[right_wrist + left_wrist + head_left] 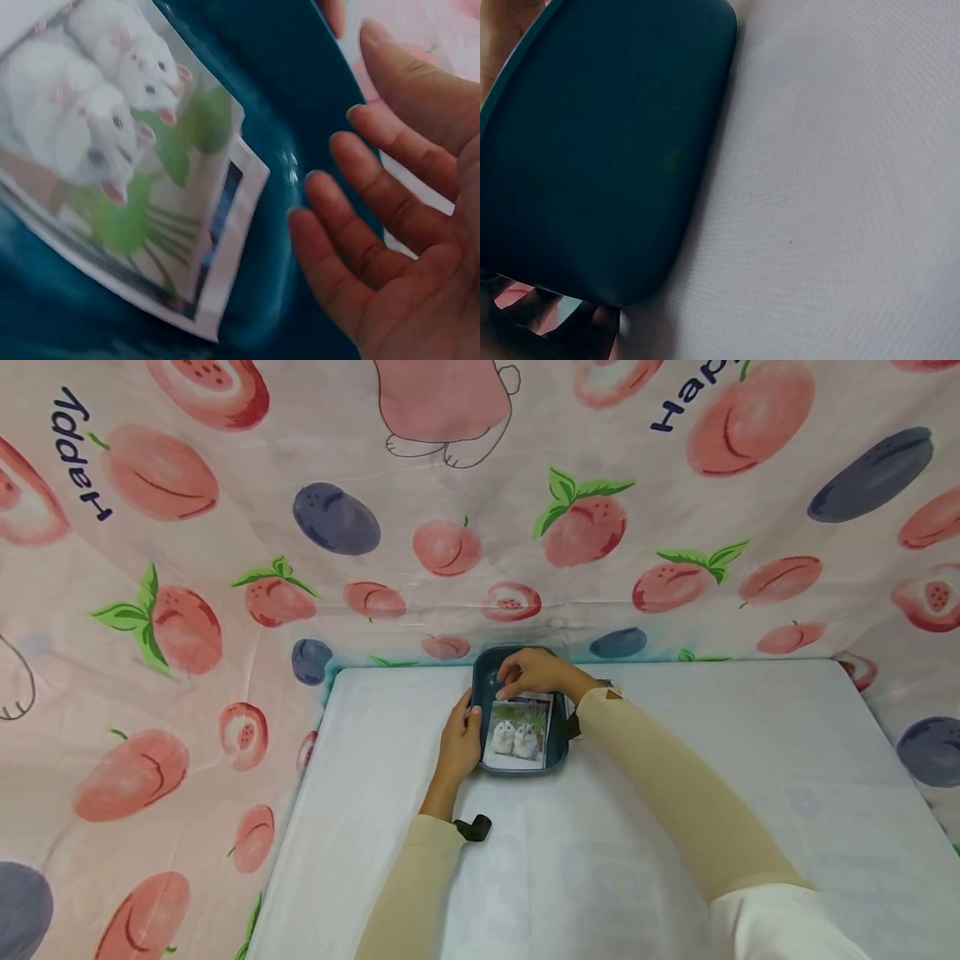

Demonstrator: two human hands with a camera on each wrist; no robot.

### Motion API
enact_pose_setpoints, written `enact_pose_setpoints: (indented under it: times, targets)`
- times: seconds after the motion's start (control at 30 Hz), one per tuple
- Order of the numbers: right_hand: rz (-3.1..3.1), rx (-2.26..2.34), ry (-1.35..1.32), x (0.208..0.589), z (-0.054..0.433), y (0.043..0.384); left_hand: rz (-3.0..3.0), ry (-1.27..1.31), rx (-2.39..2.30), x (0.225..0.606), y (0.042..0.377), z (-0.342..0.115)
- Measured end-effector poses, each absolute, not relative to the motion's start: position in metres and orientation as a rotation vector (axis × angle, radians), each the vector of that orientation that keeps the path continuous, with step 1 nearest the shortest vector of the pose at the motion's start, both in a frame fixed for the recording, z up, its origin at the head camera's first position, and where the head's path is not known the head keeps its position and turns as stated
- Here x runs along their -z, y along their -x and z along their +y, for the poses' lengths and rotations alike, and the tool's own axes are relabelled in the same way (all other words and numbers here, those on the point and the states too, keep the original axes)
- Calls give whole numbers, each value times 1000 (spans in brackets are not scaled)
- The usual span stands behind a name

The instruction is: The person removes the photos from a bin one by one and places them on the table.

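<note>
A dark teal tray (557, 758) with raised walls sits at the far side of the table. In it lies a photo card (517, 735) picturing two white hamster-like animals; a second white-edged card (236, 225) peeks out from beneath. My left hand (459, 742) holds the tray's left wall, thumb at the rim. The left wrist view shows the outer wall and dark fingertips (577, 326) at its end. Above the tray's far part hovers my right hand (542, 672), its fingers spread loosely with nothing held, as the right wrist view shows.
White cloth covers the table (675, 793). A fruit-print curtain (465, 485) hangs behind the table and along its sides, close beyond the tray. Each wrist wears a small black device, such as the one on the left wrist (474, 828).
</note>
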State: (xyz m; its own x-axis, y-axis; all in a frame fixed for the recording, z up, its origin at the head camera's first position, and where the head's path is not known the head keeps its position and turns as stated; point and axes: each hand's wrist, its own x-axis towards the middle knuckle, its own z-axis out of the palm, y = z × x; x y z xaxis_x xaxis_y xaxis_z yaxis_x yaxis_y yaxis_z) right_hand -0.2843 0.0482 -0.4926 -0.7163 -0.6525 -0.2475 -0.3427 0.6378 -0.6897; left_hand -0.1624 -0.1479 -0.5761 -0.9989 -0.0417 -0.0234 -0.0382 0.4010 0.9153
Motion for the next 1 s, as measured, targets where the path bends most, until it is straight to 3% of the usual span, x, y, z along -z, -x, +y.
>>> enact_pose_setpoints:
  times: [0.5,1.0]
  targets:
    - [2400,702,600,516,33,279,-2610,-68,1729,574,163,-146]
    - [2424,794,610,509,42,269,-2621,-83,1710,574,164,-147]
